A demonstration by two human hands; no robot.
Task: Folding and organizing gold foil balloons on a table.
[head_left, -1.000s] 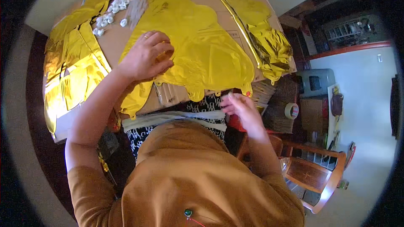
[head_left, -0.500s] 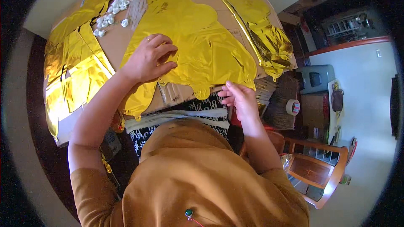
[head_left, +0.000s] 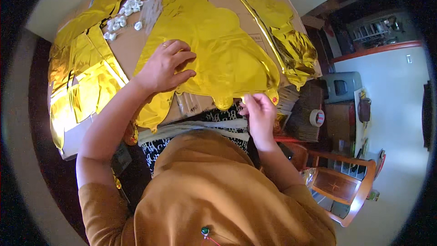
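Note:
A flat, uninflated gold foil balloon (head_left: 209, 59) lies across the cardboard-covered table, its rounded tabs reaching the near edge. My left hand (head_left: 166, 66) rests on its left part, fingers loosely bent and thumb apart, gripping nothing. At the near right edge, my right hand (head_left: 260, 111) pinches the balloon's rim between thumb and fingers. Another gold foil balloon (head_left: 273, 23) lies to the right. More gold foil (head_left: 86, 77) is spread over the left side, partly behind my left forearm.
Small white coils (head_left: 120, 20) and a bundle of thin clear strips (head_left: 150, 9) lie at the back left. Beyond the table's right edge are a tape roll (head_left: 317, 118), a wooden chair (head_left: 339, 184) and a grey-blue plastic stool (head_left: 343, 82).
My right hand has closed from loosely spread fingers into a pinch on the balloon's near edge. My left hand stays on the foil, almost unmoved.

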